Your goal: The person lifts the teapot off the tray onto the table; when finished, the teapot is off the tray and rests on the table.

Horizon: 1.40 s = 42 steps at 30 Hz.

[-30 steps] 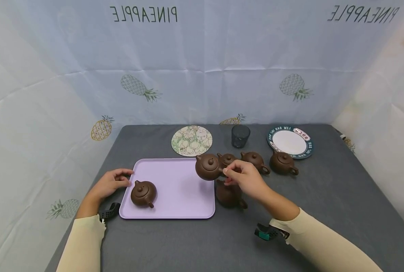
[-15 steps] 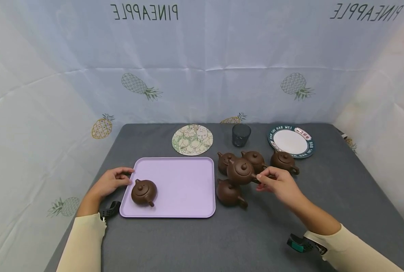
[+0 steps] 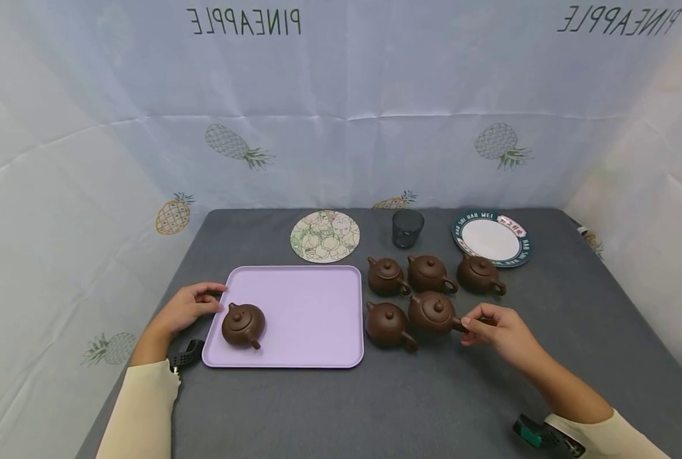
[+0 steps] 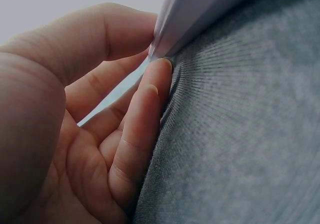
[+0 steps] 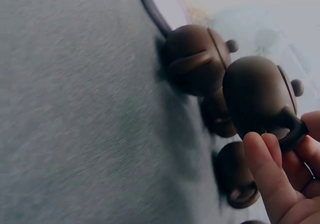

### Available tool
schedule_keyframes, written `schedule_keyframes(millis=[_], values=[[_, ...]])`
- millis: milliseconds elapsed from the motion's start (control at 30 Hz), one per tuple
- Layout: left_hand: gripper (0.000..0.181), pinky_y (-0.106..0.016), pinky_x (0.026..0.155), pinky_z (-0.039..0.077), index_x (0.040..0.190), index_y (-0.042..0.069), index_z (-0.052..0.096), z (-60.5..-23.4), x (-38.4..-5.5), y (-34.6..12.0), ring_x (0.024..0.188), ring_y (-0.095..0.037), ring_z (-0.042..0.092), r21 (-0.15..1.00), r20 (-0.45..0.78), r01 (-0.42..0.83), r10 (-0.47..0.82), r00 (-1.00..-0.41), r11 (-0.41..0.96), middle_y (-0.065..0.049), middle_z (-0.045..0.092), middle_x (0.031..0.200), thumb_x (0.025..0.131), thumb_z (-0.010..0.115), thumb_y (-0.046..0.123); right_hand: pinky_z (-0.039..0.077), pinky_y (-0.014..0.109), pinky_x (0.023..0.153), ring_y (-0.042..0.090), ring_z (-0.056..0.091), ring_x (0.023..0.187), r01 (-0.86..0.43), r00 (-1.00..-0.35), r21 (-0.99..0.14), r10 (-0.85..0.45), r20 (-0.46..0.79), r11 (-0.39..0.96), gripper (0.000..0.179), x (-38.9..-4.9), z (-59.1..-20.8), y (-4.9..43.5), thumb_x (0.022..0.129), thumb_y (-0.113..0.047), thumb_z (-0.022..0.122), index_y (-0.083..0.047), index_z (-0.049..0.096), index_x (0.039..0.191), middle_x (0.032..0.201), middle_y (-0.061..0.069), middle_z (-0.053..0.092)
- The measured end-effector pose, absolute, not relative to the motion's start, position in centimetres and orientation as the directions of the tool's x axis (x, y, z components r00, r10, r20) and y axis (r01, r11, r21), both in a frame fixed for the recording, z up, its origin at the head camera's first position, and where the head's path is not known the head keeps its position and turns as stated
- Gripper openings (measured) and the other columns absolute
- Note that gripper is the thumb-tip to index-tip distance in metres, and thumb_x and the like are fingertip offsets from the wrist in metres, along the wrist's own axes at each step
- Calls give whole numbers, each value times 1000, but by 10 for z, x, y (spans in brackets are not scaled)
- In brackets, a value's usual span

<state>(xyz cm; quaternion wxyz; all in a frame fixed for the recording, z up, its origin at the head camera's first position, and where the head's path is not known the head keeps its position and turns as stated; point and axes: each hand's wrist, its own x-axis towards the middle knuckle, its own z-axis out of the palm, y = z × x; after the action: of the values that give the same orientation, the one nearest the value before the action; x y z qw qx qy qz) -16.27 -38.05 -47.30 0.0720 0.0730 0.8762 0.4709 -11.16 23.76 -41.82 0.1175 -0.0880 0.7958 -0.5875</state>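
Observation:
By its handle, my right hand (image 3: 501, 328) pinches a small brown teapot (image 3: 431, 311) between thumb and fingers. In the right wrist view the held teapot (image 5: 257, 92) hangs above the cloth, beside another teapot (image 5: 192, 59). My left hand (image 3: 187, 309) rests at the left edge of a lilac tray (image 3: 306, 319), its thumb and fingertips touching the rim. Close up in the left wrist view, the fingers are loosely bent against the outside of the tray rim (image 4: 167, 29). One brown teapot (image 3: 243, 325) stands on the left part of the tray.
Right of the tray stand more teapots: one in front (image 3: 387, 325), and a back row of a left (image 3: 385, 276), a middle (image 3: 429, 274) and a right teapot (image 3: 480, 275). Behind are a round patterned mat (image 3: 325, 237), a dark cup (image 3: 406, 228) and a white plate (image 3: 490, 240).
My right hand has carried the held teapot from above the tray's right edge rightwards and towards me, to the right of the front teapot. My left hand and the tray have stayed put.

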Motion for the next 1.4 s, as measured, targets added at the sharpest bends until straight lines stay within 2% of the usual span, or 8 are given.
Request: schedule_keyframes(millis=[267,467,800,1233,1400], values=[[41,-19,70,43,122,-13,57,-464,-156,-375,75,-8,59,831,-57,63,197,-979,553,-16,67,82,84,70,-4,55,36,70,24,67,75,41,-954,-962,-276,-119,271,18,-103,-439,245,97,-3,58,15,58,96,90,24,60],[42,-19,70,42,123,-9,59,-471,-161,-380,75,-7,58,830,-39,81,202,-979,552,-10,68,81,85,73,1,55,37,70,25,66,74,90,-957,-964,-246,-154,251,20,-103,-445,245,96,-4,59,16,57,95,89,21,59],[42,-19,72,44,122,-6,60,-478,-164,-382,77,-9,61,831,-43,81,208,-977,550,-7,69,82,84,74,5,55,39,72,29,67,81,154,-948,-962,-242,-209,225,26,-104,-454,248,98,-9,59,17,55,99,94,21,57],[43,-19,73,44,124,-6,59,-478,-164,-382,77,-10,60,839,-58,66,209,-976,540,-10,68,84,85,73,5,55,38,70,26,67,77,118,-970,-962,-180,-165,246,25,-96,-460,244,96,-10,62,15,57,98,91,23,60],[43,-18,73,44,124,-7,59,-476,-163,-381,78,-10,60,839,-49,73,209,-977,539,-10,68,84,85,74,5,55,37,65,25,65,69,67,-965,-941,-217,-145,331,27,-101,-457,248,96,-16,63,11,59,98,83,19,63]])
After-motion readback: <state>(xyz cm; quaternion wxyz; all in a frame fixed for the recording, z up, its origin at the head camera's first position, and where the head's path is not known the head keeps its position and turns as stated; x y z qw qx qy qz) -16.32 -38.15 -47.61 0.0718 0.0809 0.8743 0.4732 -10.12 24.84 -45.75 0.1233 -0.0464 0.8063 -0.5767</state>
